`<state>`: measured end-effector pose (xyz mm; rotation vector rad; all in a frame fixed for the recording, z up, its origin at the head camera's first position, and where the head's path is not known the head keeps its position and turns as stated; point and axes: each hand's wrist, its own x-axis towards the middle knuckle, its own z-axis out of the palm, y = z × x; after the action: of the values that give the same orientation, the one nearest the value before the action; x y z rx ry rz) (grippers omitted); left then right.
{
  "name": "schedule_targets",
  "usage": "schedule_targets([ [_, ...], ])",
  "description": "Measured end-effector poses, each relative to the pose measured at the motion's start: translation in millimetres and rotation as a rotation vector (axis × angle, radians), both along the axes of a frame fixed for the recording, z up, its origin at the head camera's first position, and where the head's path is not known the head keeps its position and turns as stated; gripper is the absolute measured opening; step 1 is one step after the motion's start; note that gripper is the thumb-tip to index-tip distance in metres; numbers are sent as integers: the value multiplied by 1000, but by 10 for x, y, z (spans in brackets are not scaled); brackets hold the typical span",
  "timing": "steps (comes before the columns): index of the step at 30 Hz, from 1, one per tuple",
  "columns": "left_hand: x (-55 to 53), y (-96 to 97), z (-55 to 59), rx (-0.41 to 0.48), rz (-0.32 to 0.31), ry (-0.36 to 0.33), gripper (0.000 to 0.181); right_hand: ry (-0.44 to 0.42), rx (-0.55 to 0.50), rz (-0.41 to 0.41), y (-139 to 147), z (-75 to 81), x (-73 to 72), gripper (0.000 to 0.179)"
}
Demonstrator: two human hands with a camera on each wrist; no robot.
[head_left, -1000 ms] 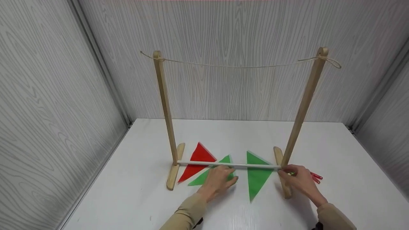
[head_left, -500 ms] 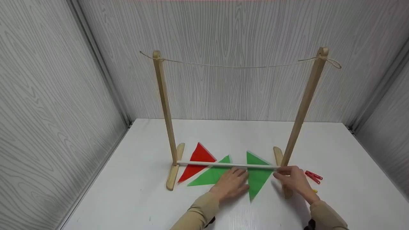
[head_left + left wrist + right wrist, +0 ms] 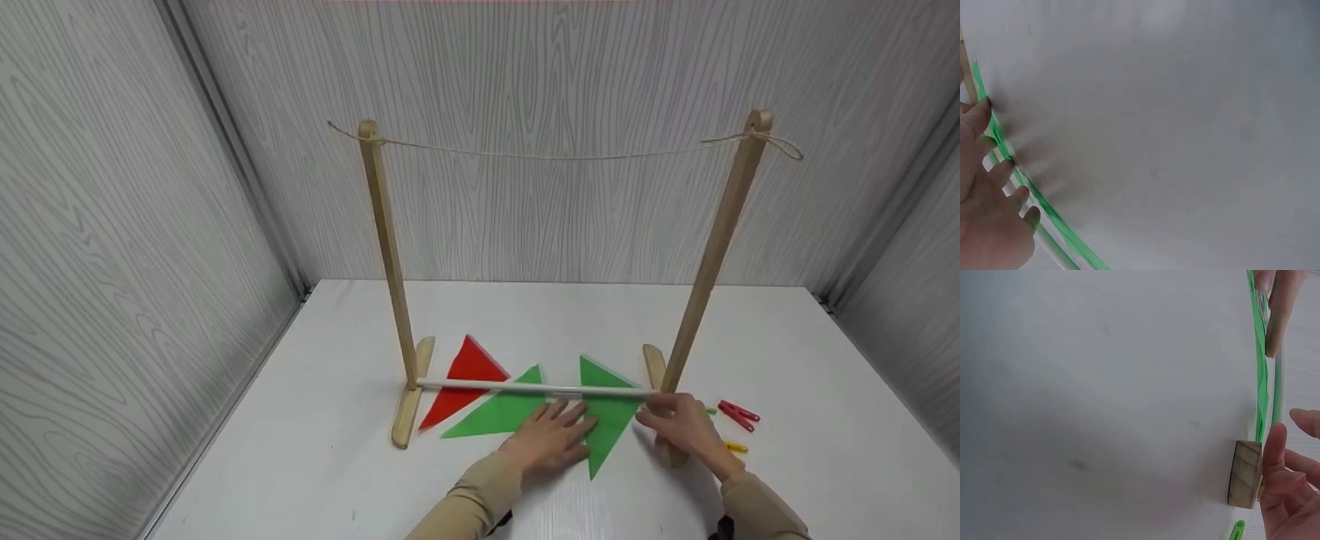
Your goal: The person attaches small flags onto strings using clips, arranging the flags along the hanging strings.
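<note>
The right-hand green flag (image 3: 611, 424) lies on the white table (image 3: 300, 472) with its long point toward the person, pretty much between the two hands. Left hand (image 3: 550, 439) is palm down, fingers straight and a bit spread, not curled round anything; the index and thumb rest on that flag's left edge. Right hand (image 3: 684, 425) is at the flag's right corner, fingers bent, right beside the right wooden foot (image 3: 654, 365). Honestly can't tell if it's pinching anything.

Just left of the left hand is the other green flag (image 3: 495, 412), then a red flag (image 3: 474, 361). A white rod (image 3: 442, 383) runs across above all three, between the left post (image 3: 390, 255) and the right post (image 3: 716, 255), with a thin string (image 3: 555, 157) tied between their tops. Past the right hand there's a red clip (image 3: 739, 415), a yellow clip (image 3: 736, 447) and a green clip (image 3: 1237, 530), the last two partly hidden or cut off.
</note>
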<state>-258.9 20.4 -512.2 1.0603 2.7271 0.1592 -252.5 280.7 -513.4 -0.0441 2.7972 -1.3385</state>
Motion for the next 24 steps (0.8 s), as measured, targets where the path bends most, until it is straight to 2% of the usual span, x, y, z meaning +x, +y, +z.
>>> schedule_targets([
  [2,2,-7,10,-16,-12,-2,55,9,13,12,-4,-3,4,44],
  [7,-12,-15,21,-49,-55,50,53,20,28,9,-25,-18,2,42],
  [15,-50,-42,2,-22,-85,98,50,23,25,-15,-54,-24,6,41],
  [24,-60,-84,-20,30,-79,67,46,39,60,-50,-117,-28,28,40],
])
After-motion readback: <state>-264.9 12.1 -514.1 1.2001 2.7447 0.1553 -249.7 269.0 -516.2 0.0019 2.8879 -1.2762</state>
